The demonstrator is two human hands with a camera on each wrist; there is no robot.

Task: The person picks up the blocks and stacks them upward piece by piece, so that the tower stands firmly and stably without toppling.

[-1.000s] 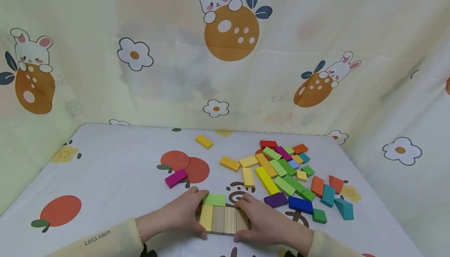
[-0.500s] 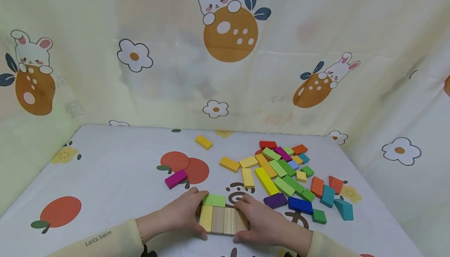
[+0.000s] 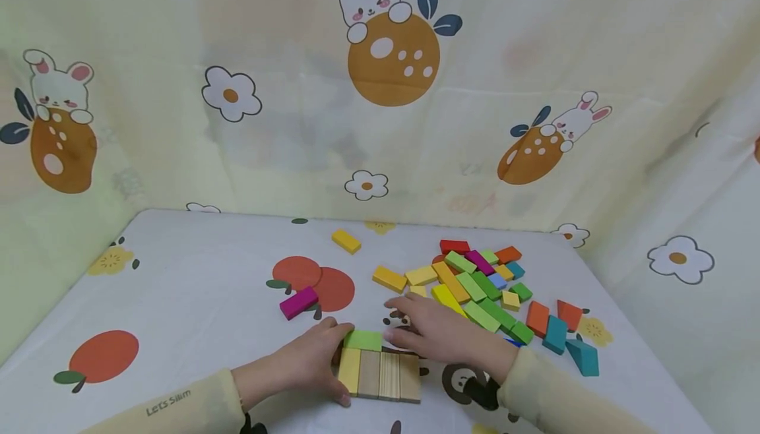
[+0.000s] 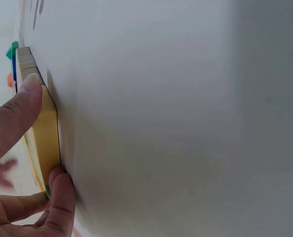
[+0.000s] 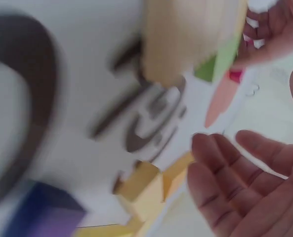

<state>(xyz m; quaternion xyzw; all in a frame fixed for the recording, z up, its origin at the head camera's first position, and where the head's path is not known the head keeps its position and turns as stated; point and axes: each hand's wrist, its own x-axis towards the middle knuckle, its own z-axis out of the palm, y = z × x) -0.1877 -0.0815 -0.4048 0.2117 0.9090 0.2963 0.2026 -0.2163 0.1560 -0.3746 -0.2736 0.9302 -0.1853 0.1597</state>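
A flat row of blocks lies at the near middle of the table: a pale yellow block (image 3: 349,371), a grey-brown block (image 3: 369,373), a striped wooden block (image 3: 389,374) and a brown wooden block (image 3: 410,378). Across the row's far left end lies a light green block (image 3: 363,340). My left hand (image 3: 311,360) grips the yellow block end to end, thumb at the near end, fingers at the far one. Just beyond the row's right part is my right hand (image 3: 445,328), above the cloth, fingers extended and holding nothing. Its fingers stand apart in the right wrist view.
Several coloured blocks, among them a bright yellow block (image 3: 449,300) and a teal triangular block (image 3: 583,357), lie spread at the right. A magenta block (image 3: 299,303) and an orange-yellow block (image 3: 346,241) lie apart. My right arm covers the purple block (image 5: 52,212) in the head view.
My right hand has let go of the row's right end and moved away from me, toward the loose blocks. The left hand keeps its grip, and the row has stayed in place.
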